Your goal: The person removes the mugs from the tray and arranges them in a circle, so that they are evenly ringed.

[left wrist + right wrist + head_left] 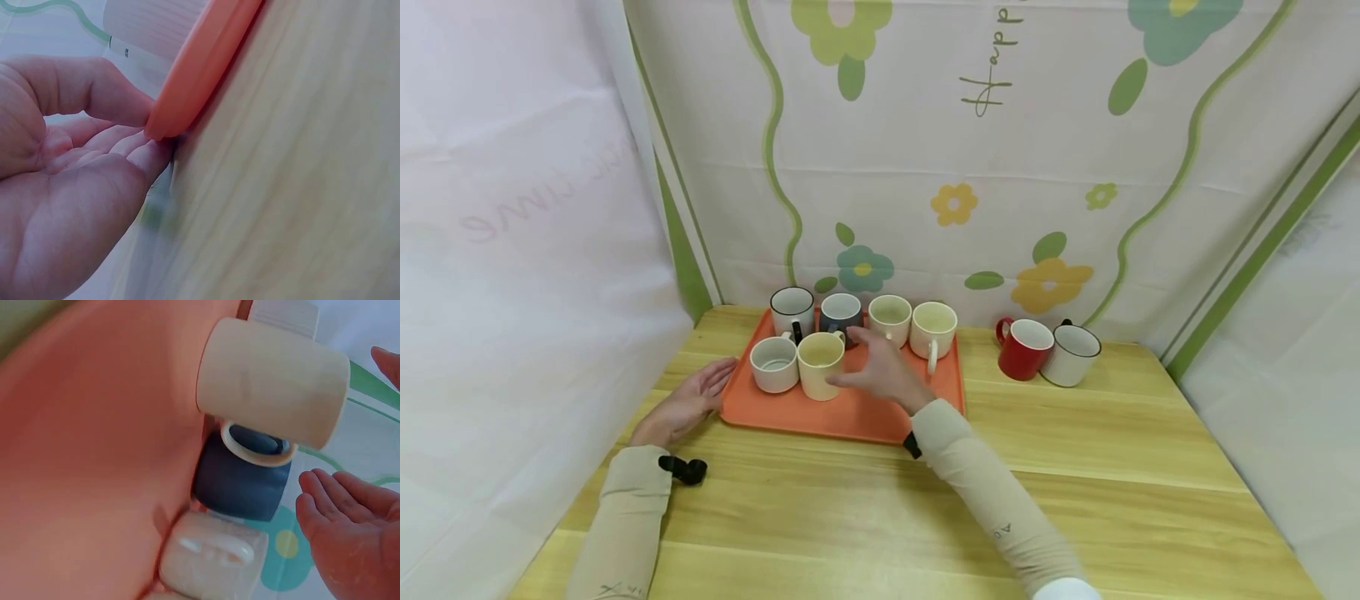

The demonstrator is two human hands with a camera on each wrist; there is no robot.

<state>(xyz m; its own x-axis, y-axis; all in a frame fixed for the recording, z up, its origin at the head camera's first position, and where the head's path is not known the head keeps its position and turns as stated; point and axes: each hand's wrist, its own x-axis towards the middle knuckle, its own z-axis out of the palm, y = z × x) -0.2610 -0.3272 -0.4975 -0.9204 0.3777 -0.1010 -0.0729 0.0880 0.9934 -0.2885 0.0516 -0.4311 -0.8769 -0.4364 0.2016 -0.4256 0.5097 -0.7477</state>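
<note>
An orange tray (820,419) lies on the wooden table, carrying several mugs. My left hand (691,400) pinches its left rim, the thumb against the rim and the fingertips beneath it, as the left wrist view shows. A pale yellow mug (821,379) stands in the tray's front row, beside a short white mug (774,367). My right hand (883,368) hovers just right of the yellow mug, thumb and fingers spread apart and holding nothing. In the right wrist view, a dark blue-grey mug (240,481) stands behind the yellow mug's handle.
Along the tray's back row are a black-rimmed white mug (792,310) and two cream mugs, one pale green inside (890,317), one with its handle forward (933,329). Off the tray to the right, a red mug (1024,350) touches another black-rimmed white mug (1070,357). A printed curtain (880,133) hangs behind.
</note>
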